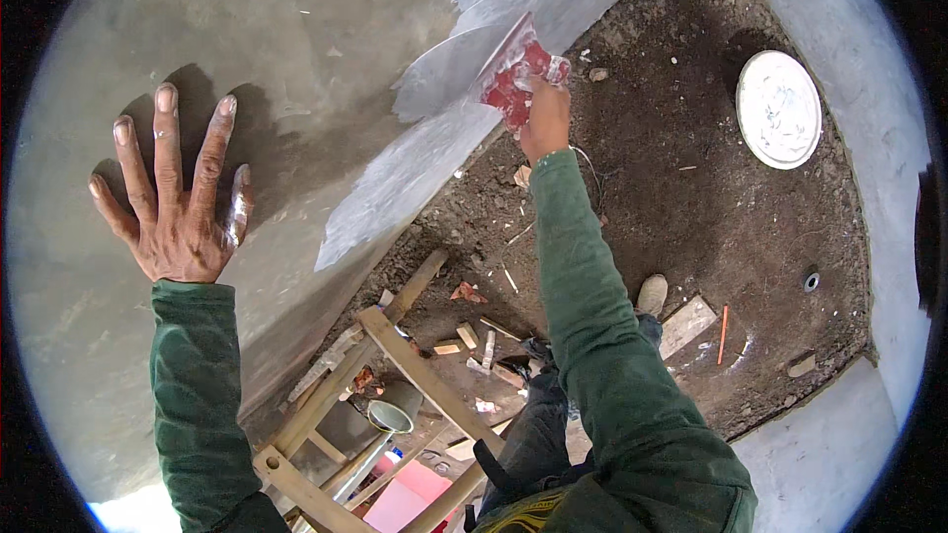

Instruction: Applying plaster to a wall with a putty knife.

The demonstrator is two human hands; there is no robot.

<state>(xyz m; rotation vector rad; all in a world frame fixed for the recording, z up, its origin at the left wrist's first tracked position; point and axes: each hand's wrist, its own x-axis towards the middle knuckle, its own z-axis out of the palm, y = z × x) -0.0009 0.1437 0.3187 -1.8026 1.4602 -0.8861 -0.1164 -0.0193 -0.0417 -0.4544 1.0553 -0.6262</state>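
Observation:
My left hand [183,212] lies against the bare grey wall [326,49], its fingers spread and some white smears on the thumb. Farther up and to the right, my right hand [548,118] is wrapped round the handle of a red trowel [509,87] smeared with white. The trowel's thin edge meets the wall at a patch of pale, wet-looking plaster [410,163]. That coat runs in a band along the wall beside the trowel and continues up to the top of the view. Both my forearms are in green sleeves.
A wooden ladder [425,375] stands below me, beside a small bucket [392,417] and a pink object [407,498]. Wood offcuts [467,336] litter the dirt floor [632,168]. To the right are a round white lid or bucket top [778,109], an orange stick [723,334] and a pale wall [839,30].

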